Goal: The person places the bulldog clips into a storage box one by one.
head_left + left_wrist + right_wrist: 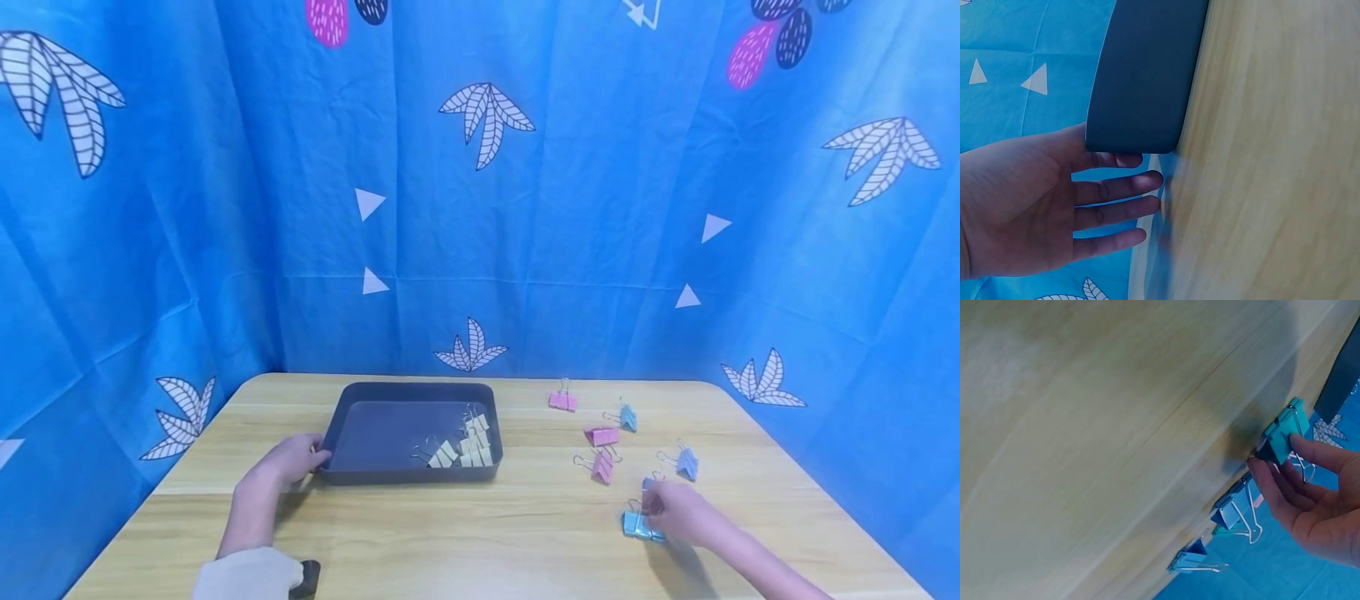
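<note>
My left hand (288, 462) holds the left front corner of a dark grey tray (382, 477), thumb at the rim. In the left wrist view, the other fingers of that hand (1029, 194) are extended beside the tray's outer wall (1144, 81). At the right of the table, my right hand (682, 512) pinches a light blue binder clip (636, 525). The right wrist view shows the thumb on the face of this clip (1284, 439), which looks teal there, and the forefinger at its lower edge. A darker blue binder clip (648, 482) lies just behind, partly hidden by the hand.
Several pale yellow binder clips (474, 446) lie in the tray's right part. Loose on the wooden table (450, 542) are pink clips (602, 465), a teal clip (627, 417) and a periwinkle clip (686, 463). A blue patterned curtain (585, 208) surrounds the table's back and sides.
</note>
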Available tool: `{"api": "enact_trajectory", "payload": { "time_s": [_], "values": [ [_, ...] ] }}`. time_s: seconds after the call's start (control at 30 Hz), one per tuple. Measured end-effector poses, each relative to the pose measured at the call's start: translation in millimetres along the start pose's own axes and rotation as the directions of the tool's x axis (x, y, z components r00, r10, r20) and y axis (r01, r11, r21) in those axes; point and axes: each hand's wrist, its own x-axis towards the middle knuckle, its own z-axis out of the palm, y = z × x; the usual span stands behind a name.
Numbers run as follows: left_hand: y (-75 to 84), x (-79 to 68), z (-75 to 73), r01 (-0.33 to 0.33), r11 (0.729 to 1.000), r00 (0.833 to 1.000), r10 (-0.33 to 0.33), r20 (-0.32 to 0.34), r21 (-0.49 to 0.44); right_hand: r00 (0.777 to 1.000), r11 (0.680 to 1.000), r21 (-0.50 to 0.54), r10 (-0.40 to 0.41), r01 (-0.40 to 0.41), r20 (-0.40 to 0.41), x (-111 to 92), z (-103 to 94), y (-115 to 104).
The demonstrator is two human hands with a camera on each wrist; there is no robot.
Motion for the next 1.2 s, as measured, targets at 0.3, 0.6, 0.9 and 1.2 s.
{"api": "enact_trajectory", "payload": {
  "time_s": [0.3,0.6,0.9,1.2],
  "values": [
    [0.7,-0.3,0.7,0.006,1.0,1.0,-0.006,-0.004,-0.01,0.998,0.998,-0.018,-0.061,0.061,-0.002,-0.1,0.4,0.5],
    [0.4,-0.8,0.6,0.022,1.0,1.0,-0.022,-0.001,-0.022,0.993,0.993,0.015,-0.117,0.117,0.009,-0.2,-2.3,0.3],
    [1.2,-1.3,1.2,0.025,0.999,1.0,-0.025,0.001,-0.022,0.991,0.991,0.004,-0.135,0.135,-0.018,4.1,-4.1,-4.7],
    [1.9,-1.7,0.9,0.032,0.999,0.999,-0.032,0.0,-0.016,0.99,0.988,0.048,-0.144,0.143,0.002,8.2,-6.7,-22.9]
  ]
}}
